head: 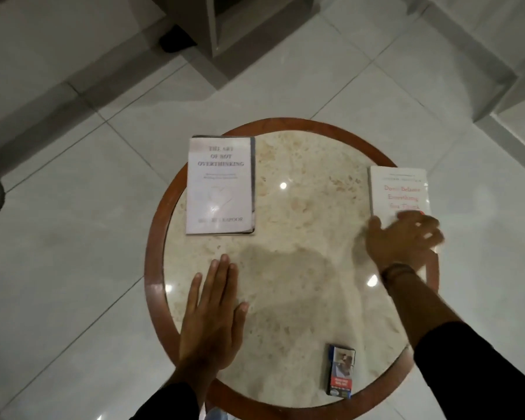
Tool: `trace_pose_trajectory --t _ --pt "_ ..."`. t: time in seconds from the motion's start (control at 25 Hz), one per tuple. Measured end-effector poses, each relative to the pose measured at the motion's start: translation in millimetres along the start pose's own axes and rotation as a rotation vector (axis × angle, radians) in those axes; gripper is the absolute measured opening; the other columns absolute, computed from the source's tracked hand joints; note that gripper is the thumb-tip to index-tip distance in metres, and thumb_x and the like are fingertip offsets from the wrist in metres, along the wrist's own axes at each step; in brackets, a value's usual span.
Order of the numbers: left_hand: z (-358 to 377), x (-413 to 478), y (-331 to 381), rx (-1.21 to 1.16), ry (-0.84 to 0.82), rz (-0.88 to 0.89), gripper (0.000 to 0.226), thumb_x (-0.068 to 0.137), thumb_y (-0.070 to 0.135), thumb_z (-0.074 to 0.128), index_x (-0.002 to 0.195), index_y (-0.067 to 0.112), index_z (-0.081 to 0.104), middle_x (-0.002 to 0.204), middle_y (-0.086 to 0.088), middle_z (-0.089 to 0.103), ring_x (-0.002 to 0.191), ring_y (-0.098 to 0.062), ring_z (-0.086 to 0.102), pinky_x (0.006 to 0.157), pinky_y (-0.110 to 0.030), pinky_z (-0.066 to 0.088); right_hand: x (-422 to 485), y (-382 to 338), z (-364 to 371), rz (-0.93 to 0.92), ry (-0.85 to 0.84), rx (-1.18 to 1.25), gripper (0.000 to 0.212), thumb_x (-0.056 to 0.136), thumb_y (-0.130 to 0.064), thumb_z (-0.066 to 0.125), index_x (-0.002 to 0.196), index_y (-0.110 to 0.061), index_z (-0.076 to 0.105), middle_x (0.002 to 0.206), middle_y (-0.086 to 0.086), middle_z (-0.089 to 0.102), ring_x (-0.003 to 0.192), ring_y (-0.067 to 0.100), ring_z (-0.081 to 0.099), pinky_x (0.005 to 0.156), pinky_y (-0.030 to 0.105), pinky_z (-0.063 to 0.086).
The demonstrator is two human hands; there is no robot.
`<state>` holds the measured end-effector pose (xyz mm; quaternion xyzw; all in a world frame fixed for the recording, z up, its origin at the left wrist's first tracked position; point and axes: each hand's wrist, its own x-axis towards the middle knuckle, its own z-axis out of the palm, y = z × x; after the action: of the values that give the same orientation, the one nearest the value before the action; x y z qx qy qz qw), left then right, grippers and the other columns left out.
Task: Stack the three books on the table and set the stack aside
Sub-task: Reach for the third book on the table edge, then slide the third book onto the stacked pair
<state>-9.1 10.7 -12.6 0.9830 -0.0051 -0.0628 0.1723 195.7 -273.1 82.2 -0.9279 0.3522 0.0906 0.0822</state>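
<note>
A white book titled "The Art of Not Overthinking" (220,184) lies flat at the far left of the round table (285,268), on top of another book whose dark edge shows along its right side. A white book with red lettering (398,189) lies at the table's right edge. My right hand (402,239) rests on its near end, fingers spread and blurred; whether it grips the book I cannot tell. My left hand (214,316) lies flat and open on the tabletop, just in front of the left book, holding nothing.
A small cigarette pack (341,371) lies near the table's front edge. The table has a marble top with a red-brown wooden rim. White floor tiles surround it, with furniture bases at the far left and top.
</note>
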Motion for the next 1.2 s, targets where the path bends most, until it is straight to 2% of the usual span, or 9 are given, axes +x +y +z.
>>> trace_pose_trajectory --t 0.12,0.24,0.44,0.6,0.72,0.76,0.84,0.92,1.2 --pt "-2 0 1 0.002 -0.016 0.007 0.072 0.113 0.047 0.028 0.175 0.014 0.012 0.184 -0.009 0.014 0.172 -0.028 0.014 0.14 -0.05 0.007 19 43 -5 0.062 -0.084 0.047 0.069 0.101 -0.041 0.063 0.149 0.004 0.042 0.155 0.027 0.042 0.148 0.048 0.036 0.118 0.06 0.038" --pt "-4 2 3 0.046 -0.043 -0.006 0.072 0.113 0.05 0.021 0.174 0.012 0.014 0.183 -0.012 0.017 0.171 -0.031 0.017 0.137 -0.057 0.017 1 41 6 0.004 -0.122 0.212 0.066 0.092 -0.04 0.078 0.141 -0.004 0.051 0.15 0.022 0.047 0.14 0.045 0.047 0.113 0.057 0.044" --pt "-7 2 3 0.067 -0.076 -0.025 0.073 0.112 0.05 0.02 0.173 0.009 0.02 0.184 -0.012 0.016 0.171 -0.031 0.016 0.136 -0.059 0.021 -15 19 17 0.12 -0.282 0.293 0.103 0.065 -0.055 0.096 0.142 -0.016 0.041 0.136 0.015 0.057 0.126 0.038 0.059 0.109 0.061 0.052" --pt "-8 2 3 0.036 -0.076 -0.035 0.072 0.113 0.052 0.018 0.174 0.015 0.009 0.185 -0.009 0.013 0.171 -0.028 0.013 0.137 -0.058 0.019 -10 16 12 0.037 -0.45 0.401 0.068 0.075 -0.038 0.094 0.131 -0.016 0.06 0.126 0.009 0.072 0.118 0.039 0.069 0.105 0.061 0.055" --pt "-6 1 2 -0.006 -0.041 -0.028 0.073 0.113 0.051 0.025 0.175 0.016 0.009 0.185 -0.007 0.014 0.172 -0.027 0.013 0.138 -0.055 0.017 -12 16 -6 -0.063 -0.436 0.546 0.013 0.099 -0.021 0.072 0.112 -0.017 0.071 0.121 0.004 0.077 0.114 0.035 0.075 0.077 0.036 0.065" --pt "-5 0 2 -0.008 -0.03 -0.025 0.073 0.113 0.05 0.028 0.175 0.016 0.01 0.185 -0.007 0.014 0.172 -0.026 0.012 0.139 -0.053 0.015 -17 13 -15 -0.098 -0.442 0.628 0.008 0.103 -0.017 0.066 0.107 -0.021 0.072 0.118 0.001 0.078 0.109 0.03 0.077 0.068 0.026 0.063" --pt "-3 1 0 0.004 -0.031 -0.019 0.073 0.113 0.048 0.028 0.175 0.015 0.009 0.186 -0.006 0.01 0.173 -0.024 0.007 0.139 -0.05 0.011 -32 1 -33 -0.172 -0.416 0.763 0.016 0.104 -0.014 0.066 0.109 -0.027 0.073 0.115 -0.002 0.081 0.099 0.018 0.08 0.061 0.016 0.062" --pt "0 0 0 0.027 -0.021 -0.005 0.072 0.113 0.047 0.028 0.175 0.014 0.011 0.186 -0.006 0.009 0.173 -0.024 0.007 0.138 -0.05 0.011 -53 -24 -42 -0.211 -0.404 0.91 0.02 0.102 -0.012 0.068 0.115 -0.026 0.074 0.108 -0.001 0.084 0.093 0.016 0.083 0.066 0.021 0.066" --pt "5 0 0 0.017 0.01 -0.036 0.072 0.113 0.051 0.031 0.175 0.018 0.016 0.185 -0.004 0.017 0.172 -0.022 0.015 0.137 -0.05 0.015 -113 -132 -2 -0.225 -0.772 1.038 0.021 0.104 -0.008 0.065 0.124 -0.012 0.072 0.109 0.001 0.084 0.09 0.012 0.084 0.066 0.026 0.067"
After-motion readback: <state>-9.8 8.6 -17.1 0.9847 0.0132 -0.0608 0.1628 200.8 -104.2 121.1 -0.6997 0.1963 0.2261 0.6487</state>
